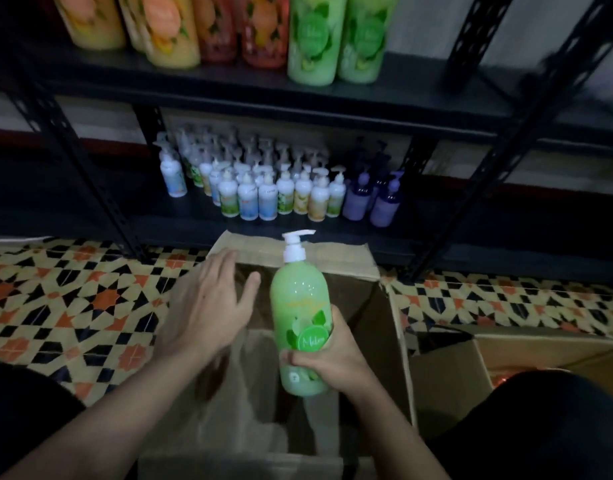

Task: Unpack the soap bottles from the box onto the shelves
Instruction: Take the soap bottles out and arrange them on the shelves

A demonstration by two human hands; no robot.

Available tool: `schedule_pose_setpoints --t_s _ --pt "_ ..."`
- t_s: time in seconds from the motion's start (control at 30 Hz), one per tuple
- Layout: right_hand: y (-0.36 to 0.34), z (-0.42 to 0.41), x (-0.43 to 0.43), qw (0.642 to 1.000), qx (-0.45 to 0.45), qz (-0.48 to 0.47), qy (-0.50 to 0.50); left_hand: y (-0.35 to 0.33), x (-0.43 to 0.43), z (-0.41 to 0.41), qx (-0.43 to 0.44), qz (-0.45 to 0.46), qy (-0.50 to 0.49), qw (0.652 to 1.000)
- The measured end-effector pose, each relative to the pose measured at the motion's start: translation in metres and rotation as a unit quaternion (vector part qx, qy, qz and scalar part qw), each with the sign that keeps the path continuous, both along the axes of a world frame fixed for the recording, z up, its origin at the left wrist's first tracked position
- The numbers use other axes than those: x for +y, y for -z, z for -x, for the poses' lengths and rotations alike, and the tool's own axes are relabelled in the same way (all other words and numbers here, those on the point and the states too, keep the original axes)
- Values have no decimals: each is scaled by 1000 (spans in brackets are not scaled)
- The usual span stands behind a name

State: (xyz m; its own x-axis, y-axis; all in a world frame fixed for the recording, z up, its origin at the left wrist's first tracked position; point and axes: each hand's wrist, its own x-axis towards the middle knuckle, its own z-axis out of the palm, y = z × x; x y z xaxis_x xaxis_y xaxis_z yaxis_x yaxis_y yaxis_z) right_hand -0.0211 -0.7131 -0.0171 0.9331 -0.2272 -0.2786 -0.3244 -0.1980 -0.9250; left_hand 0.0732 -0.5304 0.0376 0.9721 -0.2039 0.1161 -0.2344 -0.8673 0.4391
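Green bottle: the green soap bottle [300, 320] is upright above the open cardboard box [391, 344], pump head pointing away from the person toward the shelving.
Right hand: the right hand [327, 358] has its fingers clamped around the lower half of the bottle, thumb across the label; the top half is unsupported.
Left hand: the left hand [208, 306] hovers just left of the bottle, over the box, fingers spread and holding nothing; it is blurred, so its exact pose is unclear.
Slip risk: with a one-handed, low grip on a smooth bottle, it could likely tip forward or slide down into the box if the hold loosens.
Snag risk: the tall pump could probably catch the front edge of the upper shelf [298, 102], beyond the bottle, if it is lifted steeply.
Knock risk: two matching green bottles [336, 36] stand near that edge; a nudge while setting this one beside them could topple them.
Open room: the shelf board right of those green bottles looks bare, up to the slotted upright [471, 39].
Lower shelf: small pump bottles [263, 192] crowd its middle, beyond the box; bare board lies either side.
Box edges: the far flap [333, 258] stands between the bottle and the lower shelf.
Second box: another open carton [447, 382] sits just right of the bottle's box, narrowing the floor room.
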Motion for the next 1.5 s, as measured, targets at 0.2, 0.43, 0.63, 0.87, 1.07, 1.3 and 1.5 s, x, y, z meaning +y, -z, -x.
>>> schedule_pose_setpoints --t_s 0.2,0.43,0.63,0.87,1.07,1.3,1.5 --pt "-93 -40 -34 982 -174 44 63 -83 -55 -39 -143 67 81 984" --pt "-206 -115 -93 935 -308 125 123 -167 -108 -118 -186 62 82 977" --pt "-271 -184 -136 901 -375 137 172 -184 -132 -200 -177 27 29 983" --pt "-292 -256 -173 884 -388 134 223 -180 -143 -260 -89 -59 -24 994" --pt "-274 -295 -188 889 -368 148 228 -162 -150 -284 -58 -101 -33 993" --pt "-253 -315 -204 900 -336 167 221 -144 -150 -287 -119 -127 -40 984" --pt "-243 -327 -210 903 -328 168 222 -141 -152 -289 -133 -129 -45 982"
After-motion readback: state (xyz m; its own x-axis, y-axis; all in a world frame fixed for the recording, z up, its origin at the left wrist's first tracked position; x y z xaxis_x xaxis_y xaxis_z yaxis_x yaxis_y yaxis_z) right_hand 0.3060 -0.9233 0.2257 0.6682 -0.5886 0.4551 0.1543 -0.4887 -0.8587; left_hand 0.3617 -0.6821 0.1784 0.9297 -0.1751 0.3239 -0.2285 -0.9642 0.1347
